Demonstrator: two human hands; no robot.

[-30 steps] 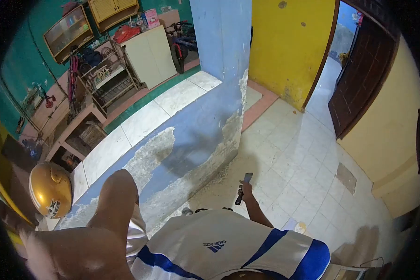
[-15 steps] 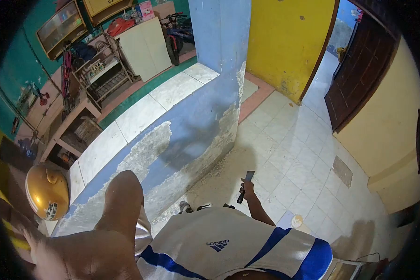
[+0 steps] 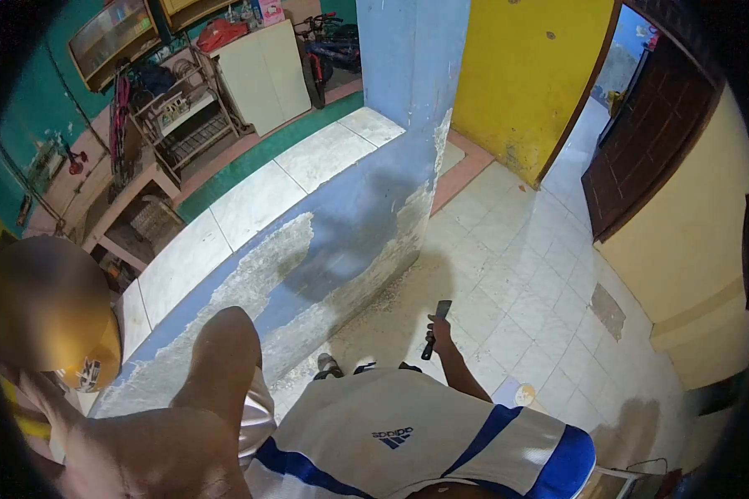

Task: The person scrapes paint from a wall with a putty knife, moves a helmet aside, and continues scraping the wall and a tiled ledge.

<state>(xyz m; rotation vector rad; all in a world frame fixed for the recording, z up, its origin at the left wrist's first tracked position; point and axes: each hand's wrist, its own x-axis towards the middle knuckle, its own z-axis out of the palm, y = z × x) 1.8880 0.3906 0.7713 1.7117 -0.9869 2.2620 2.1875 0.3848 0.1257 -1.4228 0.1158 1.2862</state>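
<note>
At the lower left, my left hand (image 3: pixel 141 449) is raised close to the camera, its arm bent at the elbow. The palm side looks flat and a finger stretches toward the left edge; the remaining fingers are partly cut off. It appears to hold nothing. A gold helmet (image 3: pixel 100 353) sits behind it on the low wall's end, mostly covered by a blurred patch. My right hand (image 3: pixel 439 334) hangs over the floor, closed around the dark handle of a scraper (image 3: pixel 444 309), blade pointing away from me. To its left is the low blue wall (image 3: pixel 349 212), with peeled paint and bare plaster.
White tiles (image 3: pixel 250 200) top the low wall, which joins a blue pillar (image 3: pixel 408 66). Crumbs of plaster lie along its foot on the tiled floor (image 3: pixel 508 274). A dark door (image 3: pixel 653 141) stands ajar at right. A rack (image 3: pixel 183 116) and bicycle (image 3: pixel 329 54) are beyond the wall.
My left hand has shifted slightly, its fingers moving nearer the helmet. The right hand keeps the scraper in almost the same place. The view has turned slightly.
</note>
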